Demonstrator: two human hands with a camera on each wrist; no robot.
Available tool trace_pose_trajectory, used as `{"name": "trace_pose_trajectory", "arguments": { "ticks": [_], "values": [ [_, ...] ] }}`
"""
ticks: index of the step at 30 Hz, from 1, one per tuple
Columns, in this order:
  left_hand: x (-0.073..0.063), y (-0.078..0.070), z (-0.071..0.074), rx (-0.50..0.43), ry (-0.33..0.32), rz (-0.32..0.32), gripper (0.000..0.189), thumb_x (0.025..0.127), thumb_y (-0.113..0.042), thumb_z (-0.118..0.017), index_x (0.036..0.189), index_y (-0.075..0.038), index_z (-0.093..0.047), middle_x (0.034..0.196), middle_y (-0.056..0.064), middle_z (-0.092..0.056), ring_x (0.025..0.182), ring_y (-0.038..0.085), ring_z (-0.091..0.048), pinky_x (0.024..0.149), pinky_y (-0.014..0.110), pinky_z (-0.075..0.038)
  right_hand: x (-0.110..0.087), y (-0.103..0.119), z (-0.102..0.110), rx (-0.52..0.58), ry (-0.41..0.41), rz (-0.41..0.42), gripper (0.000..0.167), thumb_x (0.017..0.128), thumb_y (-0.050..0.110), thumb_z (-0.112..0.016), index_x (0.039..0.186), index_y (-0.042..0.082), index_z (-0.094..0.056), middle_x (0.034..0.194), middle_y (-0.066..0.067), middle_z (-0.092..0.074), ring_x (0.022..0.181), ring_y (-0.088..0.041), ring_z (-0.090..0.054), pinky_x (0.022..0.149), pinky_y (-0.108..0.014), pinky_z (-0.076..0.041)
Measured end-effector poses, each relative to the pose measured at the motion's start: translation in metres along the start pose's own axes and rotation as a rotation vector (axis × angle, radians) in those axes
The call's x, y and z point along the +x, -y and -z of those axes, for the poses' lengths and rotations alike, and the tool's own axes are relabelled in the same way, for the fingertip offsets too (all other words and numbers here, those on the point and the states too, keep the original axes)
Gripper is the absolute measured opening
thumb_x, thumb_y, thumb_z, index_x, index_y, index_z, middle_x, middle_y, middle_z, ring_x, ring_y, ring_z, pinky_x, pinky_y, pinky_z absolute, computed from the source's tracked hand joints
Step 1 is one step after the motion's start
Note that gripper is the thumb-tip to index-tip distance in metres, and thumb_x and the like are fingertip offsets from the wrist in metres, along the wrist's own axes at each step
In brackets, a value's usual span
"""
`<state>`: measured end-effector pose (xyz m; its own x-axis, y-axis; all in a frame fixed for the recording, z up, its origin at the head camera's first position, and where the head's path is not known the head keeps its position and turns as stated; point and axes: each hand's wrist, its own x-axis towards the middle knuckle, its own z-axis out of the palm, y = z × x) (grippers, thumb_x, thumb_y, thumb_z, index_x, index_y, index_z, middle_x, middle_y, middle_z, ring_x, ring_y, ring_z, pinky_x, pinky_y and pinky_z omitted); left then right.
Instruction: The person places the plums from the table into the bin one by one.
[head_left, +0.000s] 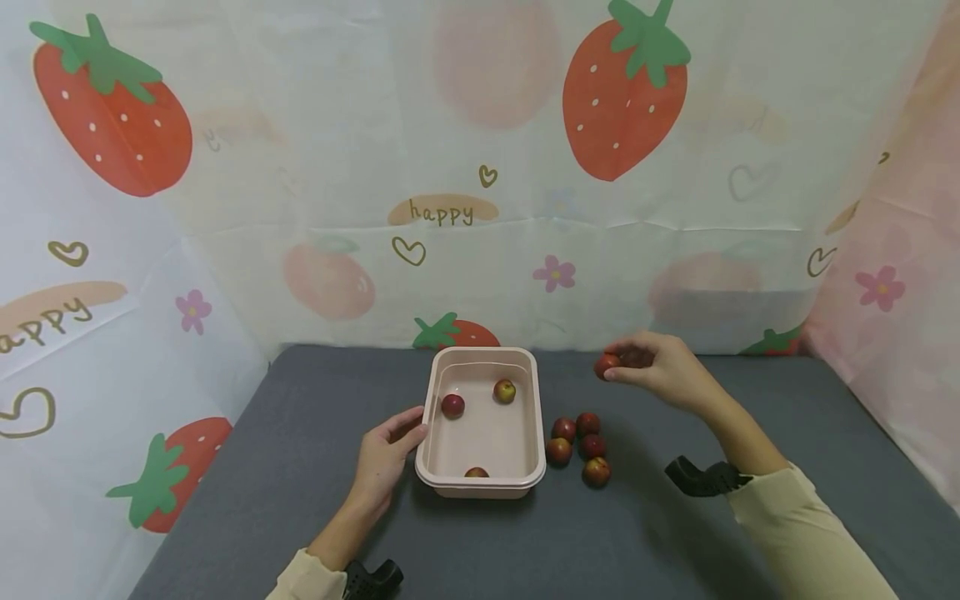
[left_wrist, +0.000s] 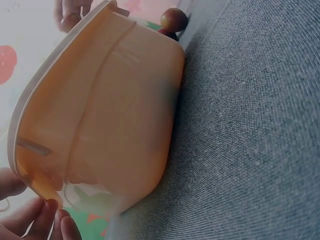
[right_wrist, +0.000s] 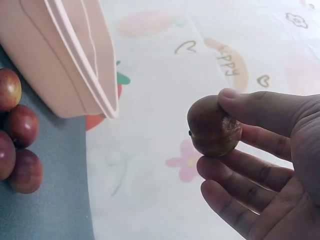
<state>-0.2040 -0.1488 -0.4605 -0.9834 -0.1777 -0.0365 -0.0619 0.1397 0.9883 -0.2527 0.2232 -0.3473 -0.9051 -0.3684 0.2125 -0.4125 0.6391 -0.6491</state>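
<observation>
My right hand pinches a plum between thumb and fingers, raised to the right of a pale pink plastic bin. Up close in the right wrist view, this plum has a rough, damaged-looking patch near the fingers. My left hand grips the bin's left rim, thumb and fingertips at its edge. Inside the bin lie a dark red plum, a yellowish-red plum and another plum partly hidden by the near wall.
Several more plums lie in a cluster on the grey cloth-covered table, close to the bin's right side. A white curtain with strawberry prints hangs behind the table and along its sides.
</observation>
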Motion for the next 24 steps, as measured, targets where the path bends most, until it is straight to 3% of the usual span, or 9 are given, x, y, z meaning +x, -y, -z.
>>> {"name": "trace_pose_trajectory", "arguments": {
  "ticks": [11, 24],
  "values": [
    [0.0, 0.0, 0.0, 0.0, 0.002, -0.007, 0.038, 0.093, -0.012, -0.065, 0.129, -0.003, -0.062, 0.128, 0.017, -0.063, 0.115, 0.024, -0.057, 0.087, 0.016, -0.05, 0.015, 0.009, -0.003, 0.013, -0.001, 0.0, 0.035, 0.087, 0.023, -0.073, 0.117, 0.004, -0.067, 0.101, -0.012, -0.072, 0.085, -0.017, -0.066, 0.072, -0.028, -0.053],
    [0.0, 0.001, -0.001, -0.006, 0.004, -0.01, 0.038, 0.093, -0.012, -0.064, 0.13, -0.003, -0.061, 0.129, 0.017, -0.062, 0.116, 0.024, -0.058, 0.095, 0.028, -0.052, 0.038, 0.015, -0.014, 0.034, 0.013, 0.027, 0.039, 0.085, 0.02, -0.075, 0.118, 0.001, -0.067, 0.103, -0.014, -0.072, 0.087, -0.02, -0.066, 0.075, -0.031, -0.053]
  ]
}}
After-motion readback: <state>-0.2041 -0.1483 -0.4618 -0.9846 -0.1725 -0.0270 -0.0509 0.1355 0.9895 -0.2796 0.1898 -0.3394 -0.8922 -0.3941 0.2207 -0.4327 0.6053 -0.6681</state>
